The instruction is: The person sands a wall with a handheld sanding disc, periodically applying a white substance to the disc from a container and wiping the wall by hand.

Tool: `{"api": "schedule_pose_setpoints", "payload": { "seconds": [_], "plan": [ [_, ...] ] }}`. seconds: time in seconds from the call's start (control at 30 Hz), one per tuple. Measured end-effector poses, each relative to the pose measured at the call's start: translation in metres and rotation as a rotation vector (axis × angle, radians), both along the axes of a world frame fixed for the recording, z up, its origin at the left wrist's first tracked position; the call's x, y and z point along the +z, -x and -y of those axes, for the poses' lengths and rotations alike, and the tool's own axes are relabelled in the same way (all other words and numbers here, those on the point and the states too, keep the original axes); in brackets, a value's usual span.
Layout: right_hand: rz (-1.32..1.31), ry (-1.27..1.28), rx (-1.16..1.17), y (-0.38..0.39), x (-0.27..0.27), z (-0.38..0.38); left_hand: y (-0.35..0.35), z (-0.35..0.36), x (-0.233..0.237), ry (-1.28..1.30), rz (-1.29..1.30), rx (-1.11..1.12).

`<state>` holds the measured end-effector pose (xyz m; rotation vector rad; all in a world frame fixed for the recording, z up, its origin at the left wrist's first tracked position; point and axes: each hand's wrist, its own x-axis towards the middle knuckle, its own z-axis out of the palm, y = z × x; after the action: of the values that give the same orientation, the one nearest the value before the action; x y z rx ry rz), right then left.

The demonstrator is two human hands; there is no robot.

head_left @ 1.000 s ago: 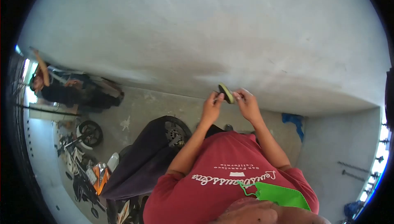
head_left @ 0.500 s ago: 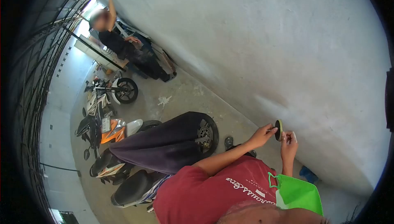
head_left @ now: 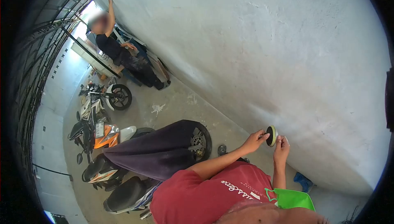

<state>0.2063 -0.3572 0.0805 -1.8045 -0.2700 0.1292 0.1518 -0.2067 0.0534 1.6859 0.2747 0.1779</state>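
A small round pad [head_left: 271,135] with a black face and a pale yellow-green rim is in front of the wall, between my two hands. My left hand [head_left: 255,140] pinches its black side near the edge, with the fingers closed. On the opposite side, my right hand [head_left: 281,147] grips the pad's rim with bent fingers. Some fingertips are hidden behind the pad. A bright green cloth with an ear loop, like a face mask [head_left: 293,198], hangs at the chest of my red shirt [head_left: 213,193].
A grey plastered wall [head_left: 254,59] rises beside me. Motorbikes stand on the left, one under a dark cover [head_left: 152,150] and another with an orange front [head_left: 107,137]. A person in black [head_left: 119,53] reaches up the far wall. A blue thing [head_left: 303,181] lies by the wall base.
The pad has turned so that more of its black face shows, and both hands have shifted slightly left and down in view. The whole view has also moved a little.
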Motion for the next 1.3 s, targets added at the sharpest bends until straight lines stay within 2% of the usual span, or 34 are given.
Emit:
{"api": "schedule_pose_setpoints", "payload": {
  "seconds": [0.07, 0.1, 0.17, 0.2, 0.27, 0.3, 0.37, 0.4, 0.47, 0.57, 0.67, 0.8, 0.9, 1.1, 1.2, 1.3],
  "plan": [
    [-0.268, -0.216, 0.043, -0.003, -0.012, 0.000, 0.004, -0.001, -0.002, -0.010, -0.095, -0.004],
    [-0.269, -0.212, 0.053, -0.001, -0.016, 0.004, 0.007, 0.001, -0.004, -0.008, -0.095, 0.006],
    [-0.476, -0.339, 0.061, 0.000, -0.009, 0.000, 0.008, -0.003, -0.010, -0.020, -0.169, -0.003],
    [-0.471, -0.343, 0.066, -0.002, -0.015, 0.000, 0.008, -0.005, -0.013, -0.025, -0.163, 0.001],
    [-0.180, -0.063, 0.096, -0.003, -0.021, 0.003, 0.012, 0.000, -0.024, -0.006, -0.170, 0.025],
    [-0.177, -0.064, 0.100, -0.003, -0.022, 0.004, 0.012, 0.002, -0.029, -0.007, -0.167, 0.029],
    [0.119, 0.187, -0.103, 0.006, 0.005, -0.003, 0.013, 0.005, -0.033, -0.054, -0.127, 0.071],
    [0.119, 0.184, -0.099, 0.006, 0.002, -0.004, 0.014, 0.005, -0.036, -0.057, -0.128, 0.075],
    [0.478, 0.234, -0.044, 0.006, -0.004, -0.001, 0.014, 0.010, -0.021, 0.019, -0.182, 0.068],
    [0.521, 0.344, -0.017, 0.009, 0.009, 0.001, 0.014, 0.006, -0.016, -0.006, -0.215, 0.041],
    [0.485, 0.326, -0.018, 0.010, 0.009, 0.001, 0.016, 0.005, -0.025, -0.071, -0.138, 0.072],
    [0.416, 0.293, -0.020, 0.011, -0.006, 0.004, 0.018, 0.005, -0.032, -0.037, -0.156, 0.054],
    [0.349, 0.291, -0.027, 0.013, 0.001, 0.000, 0.018, 0.003, -0.029, -0.044, -0.160, 0.065],
    [0.394, 0.436, -0.002, 0.013, 0.008, 0.003, 0.022, 0.005, -0.030, -0.033, -0.195, 0.065],
    [0.396, 0.433, 0.003, 0.015, 0.008, 0.003, 0.022, 0.007, -0.032, -0.018, -0.178, 0.069],
    [0.325, 0.427, 0.027, 0.018, 0.005, 0.007, 0.020, 0.011, -0.049, -0.029, -0.051, 0.155]
  ]
}}
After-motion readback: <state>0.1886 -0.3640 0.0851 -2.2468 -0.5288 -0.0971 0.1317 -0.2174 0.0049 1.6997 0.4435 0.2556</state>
